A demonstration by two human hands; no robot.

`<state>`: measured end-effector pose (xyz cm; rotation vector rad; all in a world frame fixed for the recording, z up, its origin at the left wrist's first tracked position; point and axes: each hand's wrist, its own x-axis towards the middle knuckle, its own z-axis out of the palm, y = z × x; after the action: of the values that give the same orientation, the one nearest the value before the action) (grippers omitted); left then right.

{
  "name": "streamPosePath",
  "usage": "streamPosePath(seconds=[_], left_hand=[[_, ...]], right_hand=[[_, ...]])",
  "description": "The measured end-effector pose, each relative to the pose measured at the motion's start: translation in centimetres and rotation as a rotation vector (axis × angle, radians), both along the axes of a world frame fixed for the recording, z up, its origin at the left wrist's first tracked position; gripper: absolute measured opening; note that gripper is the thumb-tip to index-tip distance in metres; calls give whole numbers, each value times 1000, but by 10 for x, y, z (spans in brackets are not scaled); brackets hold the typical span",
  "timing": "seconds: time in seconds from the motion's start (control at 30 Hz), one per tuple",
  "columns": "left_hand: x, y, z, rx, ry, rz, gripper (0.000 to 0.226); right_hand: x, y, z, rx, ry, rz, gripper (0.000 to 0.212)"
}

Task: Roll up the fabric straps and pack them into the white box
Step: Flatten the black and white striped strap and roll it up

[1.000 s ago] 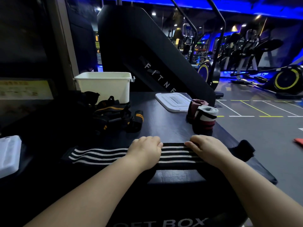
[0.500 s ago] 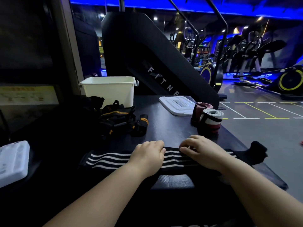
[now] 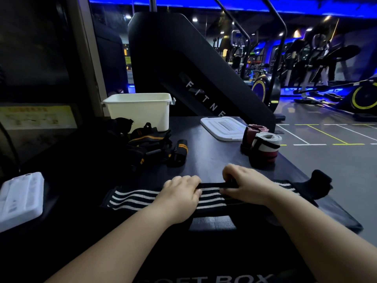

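A dark padded surface [image 3: 206, 152] carries a white plastic box [image 3: 140, 113] at far left, a flat white lid [image 3: 222, 128] to its right, and tangled black-and-orange straps [image 3: 151, 148] between box and us. The black white-striped fabric strap [image 3: 134, 198] lies nearest. Our left hand [image 3: 180, 194] and right hand [image 3: 246, 183] clamp fingers on its far edge, now raised into a fold; earlier it lay flat.

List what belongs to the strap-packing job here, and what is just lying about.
Job: black fabric strap with white stripes, gripped by left hand and right hand; rolled white-and-maroon strap; black-and-orange strap pile; open white plastic box.
Lying about: flat white lid; white ridged tray; black stair machine.
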<state>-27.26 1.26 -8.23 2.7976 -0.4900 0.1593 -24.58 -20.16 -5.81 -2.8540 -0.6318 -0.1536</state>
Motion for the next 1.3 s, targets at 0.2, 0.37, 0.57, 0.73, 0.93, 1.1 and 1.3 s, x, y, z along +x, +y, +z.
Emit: streamPosePath(seconds=[0.2, 0.37, 0.57, 0.73, 0.93, 1.1, 1.3], left_hand=[[-3, 0, -1, 42, -67, 31, 24], [-4, 8, 3, 7, -51, 161, 25], [-11, 26, 2, -3, -55, 207, 26], [-11, 23, -1, -34, -78, 201, 22], [-11, 29, 4, -127, -43, 138, 19], [-7, 44, 6, -48, -74, 123, 20], [1, 44, 5, -20, -54, 128, 19]], right_hand=[[-1, 33, 0, -54, -15, 46, 41], [-4, 26, -4, -54, -48, 62, 42], [-4, 6, -8, -72, -94, 40, 39], [-2, 12, 1, -95, -87, 76, 34], [-4, 53, -5, -63, -93, 180, 39], [-1, 39, -3, -35, -82, 126, 32], [4, 8, -7, -70, -68, 66, 31]])
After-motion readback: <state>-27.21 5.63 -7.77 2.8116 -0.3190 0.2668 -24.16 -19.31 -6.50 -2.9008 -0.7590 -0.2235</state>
